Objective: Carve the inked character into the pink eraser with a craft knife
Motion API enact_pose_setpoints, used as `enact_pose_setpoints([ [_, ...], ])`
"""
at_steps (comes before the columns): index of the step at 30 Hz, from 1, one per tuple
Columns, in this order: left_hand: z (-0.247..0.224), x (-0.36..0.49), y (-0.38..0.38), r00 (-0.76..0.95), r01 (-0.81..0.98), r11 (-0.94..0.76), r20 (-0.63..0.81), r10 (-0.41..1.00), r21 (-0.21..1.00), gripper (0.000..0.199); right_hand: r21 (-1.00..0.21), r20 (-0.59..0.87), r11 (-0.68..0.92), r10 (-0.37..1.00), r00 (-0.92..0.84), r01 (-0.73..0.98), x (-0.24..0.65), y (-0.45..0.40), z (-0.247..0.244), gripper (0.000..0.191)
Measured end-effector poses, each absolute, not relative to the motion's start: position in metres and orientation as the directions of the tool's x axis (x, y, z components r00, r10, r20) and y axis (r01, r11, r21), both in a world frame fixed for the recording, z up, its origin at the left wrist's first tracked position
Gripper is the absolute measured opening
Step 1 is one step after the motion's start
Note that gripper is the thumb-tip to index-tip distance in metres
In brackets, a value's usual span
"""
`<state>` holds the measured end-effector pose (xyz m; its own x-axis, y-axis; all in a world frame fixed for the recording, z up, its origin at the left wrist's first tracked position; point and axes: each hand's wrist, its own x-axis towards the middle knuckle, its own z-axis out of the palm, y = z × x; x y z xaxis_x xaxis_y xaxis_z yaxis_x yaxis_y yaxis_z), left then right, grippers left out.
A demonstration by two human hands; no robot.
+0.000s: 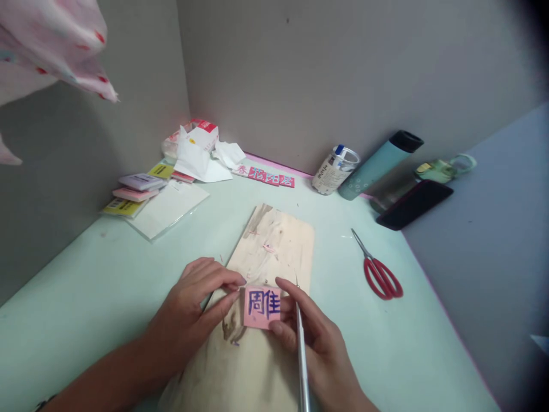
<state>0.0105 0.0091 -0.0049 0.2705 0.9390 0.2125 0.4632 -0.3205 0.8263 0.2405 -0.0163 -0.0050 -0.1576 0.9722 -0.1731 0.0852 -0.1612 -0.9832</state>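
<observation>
Head view. The pink block [262,316], marked with a blue-purple character, is located over the near half of the wooden board [295,240], between the two hands. Its right edge is partly covered by fingers; its underside is hidden, so contact with the board cannot be confirmed. The lower end of the metal-handled knife [302,355] is cut off by the bottom border, and its thin blade tip is hard to make out against the board. The near end of the board is likewise cut off. A pink patterned cloth [55,46] enters at the upper left and is only partly visible. A pale item [541,343] at the right border is too truncated to identify.

Left hand [199,303]: thumb and index fingertips are close together at the upper left corner of the block; remaining fingers are bent and partly overlapped. Whether these fingertips grip the block is not determinable.

Right hand [315,337]: thumb bears on the lower right corner, index finger is bent at the upper right corner, and another finger passes behind the right edge; the block is gripped between them. The knife lies across this hand, blade pointing away.

Red-handled scissors [380,274] rest on the desk [343,303], right of the board.
</observation>
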Motion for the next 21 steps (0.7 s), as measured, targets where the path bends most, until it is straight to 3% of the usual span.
enact_pose_setpoints([
  [5,-0.005,0.01,0.008,0.296,0.481,-0.35,0.226,0.928,0.804,0.017,-0.952,-0.078,-0.01,0.974,-0.212,0.304,0.246,-0.011,0.005,0.045],
  [11,-0.007,0.011,0.007,0.262,0.507,-0.326,0.217,0.94,0.798,0.017,-0.952,-0.199,-0.119,0.941,-0.274,0.283,0.251,-0.003,0.021,0.041],
  [16,-0.009,0.012,0.008,0.263,0.493,-0.367,0.267,0.927,0.789,0.016,-0.953,0.004,0.045,0.99,-0.138,0.3,0.259,0.0,0.014,0.04],
  [21,-0.008,0.012,0.011,0.243,0.507,-0.38,0.295,0.924,0.773,0.014,-0.958,0.058,0.073,0.996,-0.062,0.279,0.263,-0.006,0.016,0.038],
])
